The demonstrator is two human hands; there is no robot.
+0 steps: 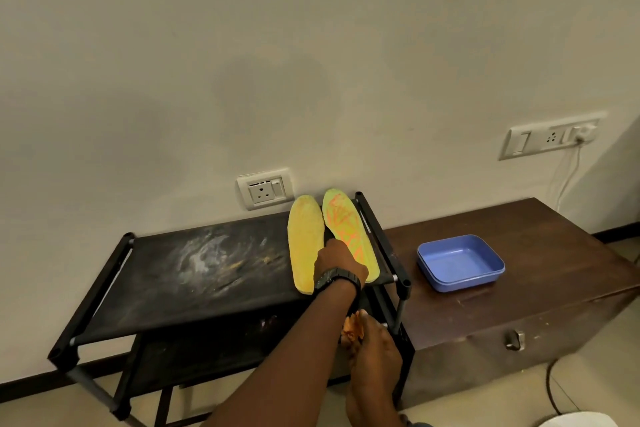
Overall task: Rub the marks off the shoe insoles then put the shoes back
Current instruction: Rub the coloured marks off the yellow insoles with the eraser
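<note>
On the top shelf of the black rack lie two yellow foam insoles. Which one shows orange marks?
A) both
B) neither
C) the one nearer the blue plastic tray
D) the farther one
C: orange lines cover the marked yellow insole on the blue plastic tray side; the other yellow insole looks plain.

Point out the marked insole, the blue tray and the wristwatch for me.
marked insole (341,218), head view, on its orange-scribbled middle.
blue tray (460,262), head view, on its bare inner floor.
wristwatch (328,278), head view, on its black face.
</note>
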